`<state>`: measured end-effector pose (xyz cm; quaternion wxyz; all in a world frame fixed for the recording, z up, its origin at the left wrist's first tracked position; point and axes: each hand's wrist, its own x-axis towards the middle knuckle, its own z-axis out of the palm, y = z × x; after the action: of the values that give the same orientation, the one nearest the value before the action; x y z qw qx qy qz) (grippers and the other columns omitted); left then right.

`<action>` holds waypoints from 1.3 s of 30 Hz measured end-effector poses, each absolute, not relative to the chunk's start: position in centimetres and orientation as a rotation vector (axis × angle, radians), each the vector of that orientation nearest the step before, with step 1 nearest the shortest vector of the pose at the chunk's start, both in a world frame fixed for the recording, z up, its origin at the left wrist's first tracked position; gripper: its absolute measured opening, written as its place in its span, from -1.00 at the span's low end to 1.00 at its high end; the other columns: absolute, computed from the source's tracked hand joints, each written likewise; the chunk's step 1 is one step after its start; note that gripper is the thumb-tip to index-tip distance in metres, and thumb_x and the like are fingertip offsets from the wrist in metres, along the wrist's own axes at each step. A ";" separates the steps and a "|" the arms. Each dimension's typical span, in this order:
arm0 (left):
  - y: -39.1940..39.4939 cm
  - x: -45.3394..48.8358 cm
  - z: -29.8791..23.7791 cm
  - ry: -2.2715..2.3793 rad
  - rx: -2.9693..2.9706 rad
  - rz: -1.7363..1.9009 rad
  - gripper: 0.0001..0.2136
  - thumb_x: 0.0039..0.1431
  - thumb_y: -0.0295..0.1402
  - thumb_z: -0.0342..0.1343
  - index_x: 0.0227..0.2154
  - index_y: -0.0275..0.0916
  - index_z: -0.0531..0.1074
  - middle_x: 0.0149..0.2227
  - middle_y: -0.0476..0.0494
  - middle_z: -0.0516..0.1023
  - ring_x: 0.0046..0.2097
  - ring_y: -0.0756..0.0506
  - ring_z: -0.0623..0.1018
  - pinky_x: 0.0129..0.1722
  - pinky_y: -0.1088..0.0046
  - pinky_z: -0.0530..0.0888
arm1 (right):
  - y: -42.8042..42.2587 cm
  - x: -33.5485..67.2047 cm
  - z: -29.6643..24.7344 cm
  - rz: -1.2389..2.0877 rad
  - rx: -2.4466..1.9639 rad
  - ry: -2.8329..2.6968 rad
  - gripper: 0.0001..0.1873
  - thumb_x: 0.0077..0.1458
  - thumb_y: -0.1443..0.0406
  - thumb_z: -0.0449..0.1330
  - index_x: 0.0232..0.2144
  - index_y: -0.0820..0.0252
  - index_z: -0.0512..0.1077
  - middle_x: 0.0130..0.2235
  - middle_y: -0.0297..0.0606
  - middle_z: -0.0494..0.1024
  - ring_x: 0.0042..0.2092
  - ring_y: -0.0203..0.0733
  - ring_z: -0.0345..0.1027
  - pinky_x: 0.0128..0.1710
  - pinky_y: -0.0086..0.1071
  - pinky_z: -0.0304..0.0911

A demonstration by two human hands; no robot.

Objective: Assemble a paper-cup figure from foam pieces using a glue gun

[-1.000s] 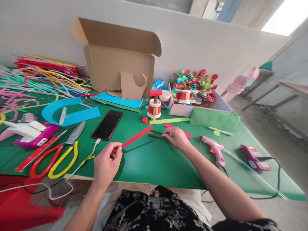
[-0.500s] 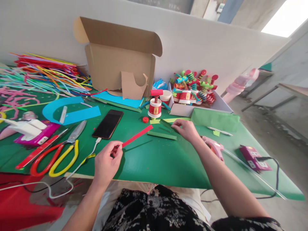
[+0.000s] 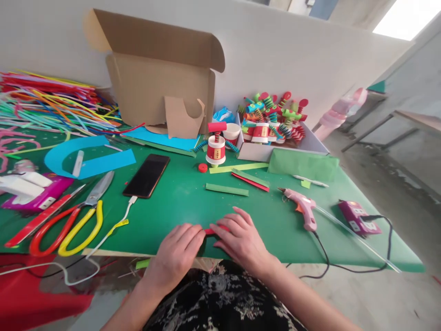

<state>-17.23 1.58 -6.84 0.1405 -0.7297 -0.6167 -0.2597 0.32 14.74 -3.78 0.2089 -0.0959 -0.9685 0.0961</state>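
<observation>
A red paper strip (image 3: 209, 231) runs between my two hands near the table's front edge, mostly covered by fingers. My left hand (image 3: 179, 253) is closed on its left end, the thumb hidden. The fingers of my right hand (image 3: 239, 236) press on the other end, with the upper fingers slightly lifted. Beyond the hands lie a green paper strip (image 3: 227, 189) and a red strip under a green one (image 3: 251, 180). Farther back stands a red-and-white paper cup figure (image 3: 216, 151) with blue folded arms, beside a small red paper roll (image 3: 203, 168).
At right lie a pink glue gun (image 3: 301, 206) and a purple power box (image 3: 358, 218). Scissors (image 3: 93, 193) and a phone (image 3: 147, 175) are at left. Behind are a cardboard box (image 3: 155, 85), pipe cleaners (image 3: 58, 108) and a white box (image 3: 272, 153) of cup figures.
My left hand has brought the red strip down to the front edge. My right hand has left the strips at the back and joined it on the red strip. The view has shifted slightly.
</observation>
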 end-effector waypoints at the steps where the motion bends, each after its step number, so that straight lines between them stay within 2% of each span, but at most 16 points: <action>1: 1.4 -17.1 -7.0 -1.755 -2.149 -0.742 -0.80 0.29 -0.54 -0.03 -0.13 -0.33 0.46 -0.16 -0.26 0.60 -0.16 -0.17 0.53 -0.11 0.23 0.46 | 14.4 0.7 -4.3 0.293 -0.322 -2.673 -0.73 0.29 0.21 0.10 -0.01 0.09 0.46 -0.16 -0.23 0.61 -0.08 -0.13 0.41 0.22 -0.04 0.10; 5: 1.1 -17.2 -6.7 -1.727 -2.202 -0.799 -0.82 0.30 -0.54 -0.03 -0.16 -0.35 0.45 -0.19 -0.25 0.60 -0.17 -0.17 0.50 -0.15 0.24 0.44 | 14.7 2.1 -5.0 0.431 -0.469 -2.609 -0.77 0.32 0.28 0.07 -0.16 0.07 0.53 -0.25 -0.27 0.63 -0.19 -0.18 0.42 0.14 -0.09 0.18; 9: 1.5 -17.0 -5.7 -1.856 -2.199 -0.874 -0.84 0.30 -0.56 -0.03 -0.20 -0.33 0.45 -0.26 -0.19 0.58 -0.22 -0.12 0.47 -0.20 0.31 0.41 | 15.5 2.6 -4.8 0.572 -0.567 -2.570 -0.79 0.30 0.26 0.10 -0.23 0.09 0.56 -0.28 -0.24 0.61 -0.24 -0.17 0.41 -0.04 -0.18 0.25; 13: 1.8 -16.5 -5.2 -2.073 -2.158 -0.961 -0.84 0.33 -0.48 -0.02 -0.32 -0.25 0.44 -0.30 -0.12 0.53 -0.25 -0.08 0.44 -0.20 0.35 0.38 | 16.3 2.3 -4.6 0.752 -0.677 -2.529 -0.82 0.24 0.23 0.18 -0.35 0.10 0.56 -0.35 -0.28 0.59 -0.27 -0.18 0.40 -0.16 -0.25 0.22; 22: 2.7 -15.8 -4.9 -2.329 -1.962 -0.672 -0.80 0.29 -0.43 0.00 -0.48 -0.21 0.35 -0.40 -0.11 0.42 -0.30 -0.14 0.39 -0.28 0.32 0.33 | 17.1 1.7 -4.6 0.702 -0.871 -2.573 -0.77 0.22 0.23 0.20 -0.49 0.14 0.42 -0.47 -0.32 0.50 -0.36 -0.19 0.33 -0.23 -0.29 0.15; 24: 2.8 -15.6 -4.5 -2.311 -1.906 -0.598 -0.84 0.28 -0.43 0.00 -0.41 -0.23 0.41 -0.34 -0.17 0.46 -0.28 -0.17 0.41 -0.30 0.30 0.33 | 17.1 1.7 -4.6 0.688 -0.873 -2.575 -0.77 0.22 0.24 0.20 -0.49 0.14 0.41 -0.47 -0.32 0.49 -0.36 -0.19 0.33 -0.22 -0.30 0.15; 26: 2.9 -15.1 -4.2 -2.205 -1.890 -0.583 -0.86 0.28 -0.44 0.00 -0.25 -0.28 0.47 -0.21 -0.27 0.52 -0.20 -0.20 0.45 -0.25 0.25 0.35 | 17.0 1.7 -4.7 0.682 -0.863 -2.579 -0.77 0.23 0.24 0.18 -0.48 0.14 0.40 -0.47 -0.32 0.50 -0.36 -0.20 0.33 -0.22 -0.29 0.14; 28: 2.9 -14.5 -4.0 -2.027 -2.001 -0.598 -0.78 0.30 -0.45 0.00 -0.07 -0.30 0.46 -0.07 -0.30 0.55 -0.09 -0.22 0.46 -0.13 0.22 0.36 | 16.8 1.6 -4.7 0.677 -0.857 -2.581 -0.77 0.24 0.24 0.17 -0.48 0.13 0.40 -0.46 -0.31 0.50 -0.36 -0.20 0.33 -0.22 -0.29 0.14; 30: 2.9 -13.7 -4.2 -1.888 -2.146 -0.593 -0.73 0.32 -0.44 -0.01 0.03 -0.30 0.44 -0.01 -0.26 0.57 -0.03 -0.20 0.46 -0.05 0.22 0.32 | 16.7 1.5 -4.8 0.667 -0.865 -2.574 -0.78 0.24 0.24 0.17 -0.47 0.14 0.40 -0.46 -0.32 0.50 -0.36 -0.19 0.32 -0.22 -0.29 0.14; 35: 2.6 -12.8 -5.2 -1.876 -2.177 -0.588 -0.72 0.33 -0.40 -0.02 0.00 -0.33 0.48 -0.01 -0.18 0.61 -0.04 -0.21 0.46 -0.05 0.19 0.28 | 17.5 2.4 -5.0 0.649 -0.927 -2.546 -0.85 0.19 0.24 0.23 -0.41 0.13 0.39 -0.47 -0.35 0.50 -0.36 -0.19 0.34 -0.20 -0.28 0.15; 39: 2.3 -13.2 -5.4 -1.885 -2.140 -0.615 -0.73 0.29 -0.44 0.03 0.01 -0.27 0.49 -0.03 -0.18 0.62 -0.06 -0.21 0.48 -0.06 0.20 0.29 | 18.1 4.4 -4.5 0.458 -1.057 -2.519 -0.90 0.24 0.27 0.16 -0.34 0.12 0.43 -0.41 -0.29 0.53 -0.32 -0.13 0.38 -0.18 -0.23 0.19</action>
<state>-13.17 2.26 -5.40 0.1119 -0.7290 -0.6421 -0.2094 4.43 18.07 -4.47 0.1850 -0.3751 -0.8937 0.1624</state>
